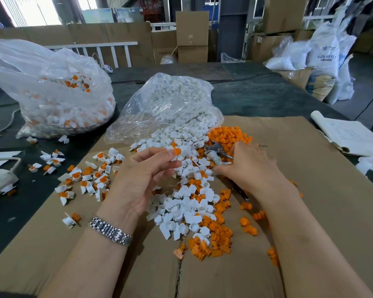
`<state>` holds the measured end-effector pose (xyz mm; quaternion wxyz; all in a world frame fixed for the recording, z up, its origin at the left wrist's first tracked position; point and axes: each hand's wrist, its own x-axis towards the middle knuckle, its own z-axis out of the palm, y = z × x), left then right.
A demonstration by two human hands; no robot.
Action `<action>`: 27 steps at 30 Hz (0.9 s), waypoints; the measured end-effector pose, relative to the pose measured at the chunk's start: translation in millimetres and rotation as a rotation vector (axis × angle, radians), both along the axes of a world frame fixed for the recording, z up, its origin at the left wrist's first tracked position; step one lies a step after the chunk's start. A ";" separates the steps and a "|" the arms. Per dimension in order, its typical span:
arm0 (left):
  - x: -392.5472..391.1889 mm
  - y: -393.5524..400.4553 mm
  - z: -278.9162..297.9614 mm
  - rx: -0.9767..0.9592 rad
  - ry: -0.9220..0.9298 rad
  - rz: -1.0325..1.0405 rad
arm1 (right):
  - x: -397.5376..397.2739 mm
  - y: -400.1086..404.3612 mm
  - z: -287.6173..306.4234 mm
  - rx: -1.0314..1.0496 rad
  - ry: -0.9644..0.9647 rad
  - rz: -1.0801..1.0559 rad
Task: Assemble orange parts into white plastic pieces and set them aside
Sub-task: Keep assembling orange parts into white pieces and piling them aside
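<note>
Your left hand [142,175] is raised palm-up over the cardboard sheet [310,211], thumb and fingertips pinching an orange part [177,151] seated in a white piece [184,149]. Your right hand [248,166] reaches palm-down into the loose heap; its fingers are curled toward the parts, but you cannot tell whether they grip anything. White pieces [181,203] spill from an open clear bag [166,104], with loose orange parts [226,136] beside and below them. Finished pieces [84,179] lie scattered to your left, some on the dark table [267,97], and a second bag [58,97] behind them holds more. A metal watch [111,232] circles your left wrist.
</note>
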<state>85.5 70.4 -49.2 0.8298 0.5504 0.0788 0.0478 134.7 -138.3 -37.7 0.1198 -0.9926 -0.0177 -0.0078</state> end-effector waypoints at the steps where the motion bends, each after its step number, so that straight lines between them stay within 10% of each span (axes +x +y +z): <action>1: 0.2 0.3 -0.2 -0.002 -0.001 -0.001 | -0.3 -0.7 -1.0 -0.059 0.045 -0.012; 7: 1.7 1.3 -1.3 -0.004 0.010 0.007 | 0.3 3.5 -5.4 -0.091 0.010 0.012; 14: 1.8 -0.4 0.4 -0.028 0.002 0.024 | -2.0 -0.2 12.3 0.333 -0.054 0.088; 19: 1.1 -1.4 1.1 -0.001 -0.053 0.047 | -22.5 -0.2 35.2 0.641 0.320 0.271; 27: 1.1 -1.5 0.4 -0.019 -0.068 0.097 | -38.5 15.8 44.8 0.542 0.407 0.390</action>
